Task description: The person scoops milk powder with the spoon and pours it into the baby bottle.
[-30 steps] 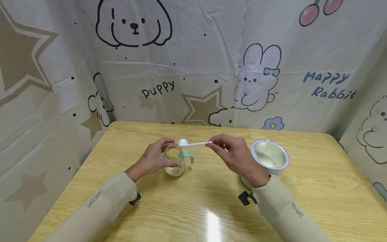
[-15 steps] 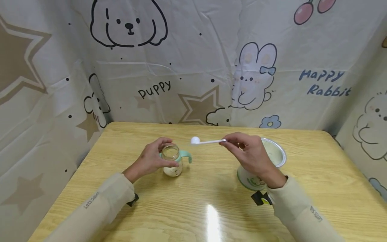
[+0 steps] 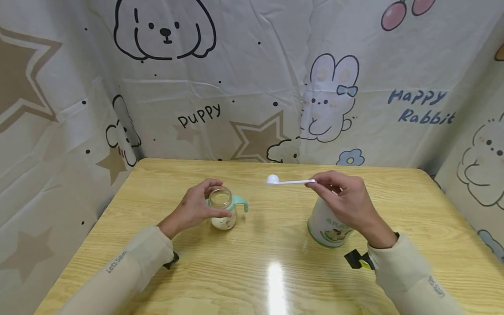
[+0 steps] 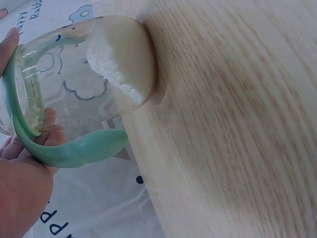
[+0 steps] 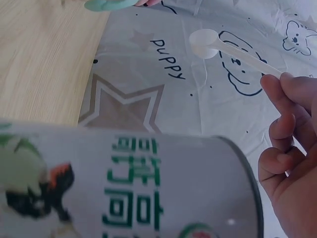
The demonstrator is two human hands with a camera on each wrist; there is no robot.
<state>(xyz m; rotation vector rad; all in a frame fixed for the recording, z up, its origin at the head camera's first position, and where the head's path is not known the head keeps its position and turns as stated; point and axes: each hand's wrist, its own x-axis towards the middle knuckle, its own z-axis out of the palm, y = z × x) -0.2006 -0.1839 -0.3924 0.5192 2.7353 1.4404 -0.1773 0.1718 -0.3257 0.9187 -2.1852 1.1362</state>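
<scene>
My left hand [image 3: 195, 206] grips a small glass baby bottle [image 3: 222, 213] with mint-green handles [image 3: 241, 202]; it stands open-topped on the wooden table [image 3: 252, 262] with white powder at its bottom [image 4: 121, 64]. The thumb and fingers [image 4: 22, 163] wrap round the bottle's neck. My right hand [image 3: 346, 202] pinches the end of a white plastic scoop [image 3: 289, 180], held level in the air between the bottle and a powder tin [image 3: 327, 227]. The scoop's bowl [image 5: 204, 43] points toward the bottle. The hand hides the tin's open top in the head view.
The tin [image 5: 129, 183] has a white label with green print and a cartoon animal. A cartoon-printed curtain [image 3: 252, 78] walls the table on the back and both sides. Bare table lies in front of both hands.
The right hand has carried the scoop rightward, away from the bottle's mouth and over toward the tin. The left hand keeps its hold on the bottle. The head view has shifted slightly.
</scene>
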